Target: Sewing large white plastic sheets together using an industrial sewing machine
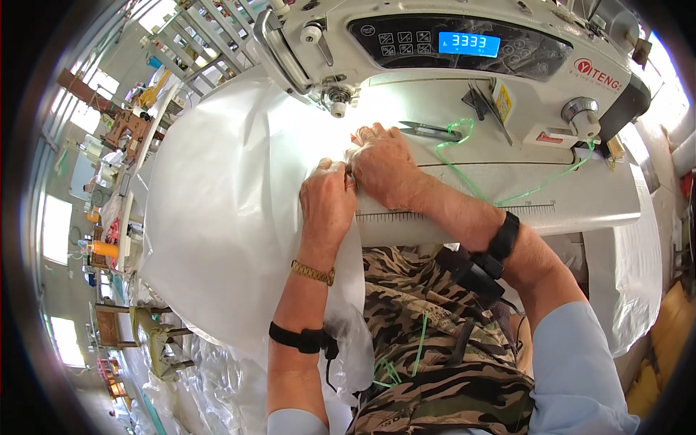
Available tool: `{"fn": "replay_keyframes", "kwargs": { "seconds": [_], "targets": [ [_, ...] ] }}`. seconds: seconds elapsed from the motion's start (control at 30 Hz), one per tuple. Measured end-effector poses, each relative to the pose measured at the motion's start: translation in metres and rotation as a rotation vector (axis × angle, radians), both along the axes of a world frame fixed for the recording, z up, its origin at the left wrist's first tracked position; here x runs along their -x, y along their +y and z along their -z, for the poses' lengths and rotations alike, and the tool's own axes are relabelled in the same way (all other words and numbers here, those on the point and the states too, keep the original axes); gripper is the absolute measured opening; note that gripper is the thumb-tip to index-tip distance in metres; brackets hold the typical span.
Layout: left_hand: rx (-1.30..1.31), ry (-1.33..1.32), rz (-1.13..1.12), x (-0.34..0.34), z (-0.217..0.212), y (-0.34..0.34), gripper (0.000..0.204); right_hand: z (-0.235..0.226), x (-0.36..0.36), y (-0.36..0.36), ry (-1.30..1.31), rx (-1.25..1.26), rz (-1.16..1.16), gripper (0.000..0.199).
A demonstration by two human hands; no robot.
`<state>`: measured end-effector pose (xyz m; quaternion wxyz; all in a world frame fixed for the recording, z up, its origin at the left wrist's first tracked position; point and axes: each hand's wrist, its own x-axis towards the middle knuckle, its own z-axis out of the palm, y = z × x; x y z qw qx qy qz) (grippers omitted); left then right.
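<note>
White, glossy film-like material, and it fills my feed: a broad white sheet [217, 196] lies under the left end of the machine head, billowing left and down beside the lap. I read it as light, limp and slippery, quick to crease; from my distant seat, I'd take hold of it near the edge, two-handed, keeping that slack flat. The left hand [326, 197] is curled up tight, apparently pinching the sheet by its edge. Right beside it, the right hand [383, 165] has its fingers bent down under the lamp's glare; whether they grip or just press, I can't tell. Close above sits the sewing machine [428, 32], hard, smooth and rounded, its blue screen [469, 44] lit. On its pale flat bed [536, 174], slim dark snips [431, 132] lie just beyond the right hand, a thin green strand [500, 201] looping loosely near them. Outward I go: a linked gold-coloured watch band [312, 272] on the left wrist, a soft camouflage apron [464, 399] rumpled over the lap, smooth pale blue sleeve [580, 370] at right, and, far left, a wooden chair [116, 326].
</note>
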<state>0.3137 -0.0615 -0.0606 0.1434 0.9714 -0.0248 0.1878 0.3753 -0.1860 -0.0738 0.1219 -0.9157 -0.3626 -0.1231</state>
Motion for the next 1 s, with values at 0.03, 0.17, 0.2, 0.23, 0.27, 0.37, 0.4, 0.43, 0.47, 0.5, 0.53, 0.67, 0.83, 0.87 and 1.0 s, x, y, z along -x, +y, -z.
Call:
{"fn": "replay_keyframes", "kwargs": {
  "seconds": [0.03, 0.17, 0.2, 0.23, 0.27, 0.37, 0.4, 0.43, 0.47, 0.5, 0.53, 0.67, 0.83, 0.87, 1.0],
  "targets": [
    [-0.012, -0.003, -0.007, -0.003, 0.001, 0.0, 0.011, 0.001, 0.001, 0.0, -0.029, -0.024, 0.015, 0.027],
    [-0.019, -0.038, -0.012, -0.013, 0.006, 0.005, 0.011, -0.002, 0.0, 0.0, 0.008, -0.037, -0.011, 0.026],
    [-0.017, -0.042, -0.011, -0.015, 0.004, 0.003, 0.011, -0.003, -0.001, 0.0, 0.02, -0.025, -0.006, 0.025],
    [0.002, -0.012, -0.012, -0.016, 0.001, 0.002, 0.011, -0.004, -0.002, 0.0, 0.031, -0.014, -0.001, 0.024],
    [0.021, 0.018, -0.012, -0.018, -0.001, 0.0, 0.011, -0.006, -0.004, -0.001, 0.027, -0.012, 0.0, 0.024],
    [0.013, -0.021, -0.032, -0.02, -0.001, 0.001, 0.011, -0.01, -0.004, 0.001, 0.192, 0.007, -0.001, 0.028],
    [0.013, -0.023, -0.031, -0.022, 0.001, 0.002, 0.011, -0.007, -0.005, 0.003, 0.173, -0.027, 0.005, 0.028],
    [0.006, -0.044, -0.019, -0.025, 0.004, 0.004, 0.01, -0.005, -0.006, 0.004, 0.153, -0.061, 0.011, 0.028],
    [-0.002, -0.064, -0.007, -0.027, 0.006, 0.005, 0.01, -0.002, -0.007, 0.002, 0.151, -0.061, 0.01, 0.028],
    [-0.002, -0.065, -0.008, -0.029, 0.007, 0.005, 0.01, -0.001, -0.007, 0.0, 0.103, -0.047, 0.013, 0.025],
    [-0.014, -0.046, -0.02, -0.031, 0.007, 0.005, 0.011, 0.0, -0.008, -0.001, 0.055, -0.032, 0.017, 0.024],
    [-0.044, -0.062, -0.022, -0.034, 0.008, 0.011, 0.012, 0.002, -0.009, 0.002, 0.016, -0.084, 0.002, 0.024],
    [-0.06, -0.052, -0.042, -0.038, 0.013, 0.009, 0.011, 0.001, -0.011, 0.002, 0.12, -0.051, 0.0, 0.027],
    [-0.075, -0.071, -0.031, -0.039, 0.013, 0.01, 0.012, -0.002, -0.013, 0.002, 0.115, -0.057, -0.005, 0.027],
    [-0.081, -0.045, -0.021, -0.038, 0.01, 0.006, 0.013, -0.001, -0.015, -0.001, 0.156, -0.027, 0.011, 0.027]
  ]
}}
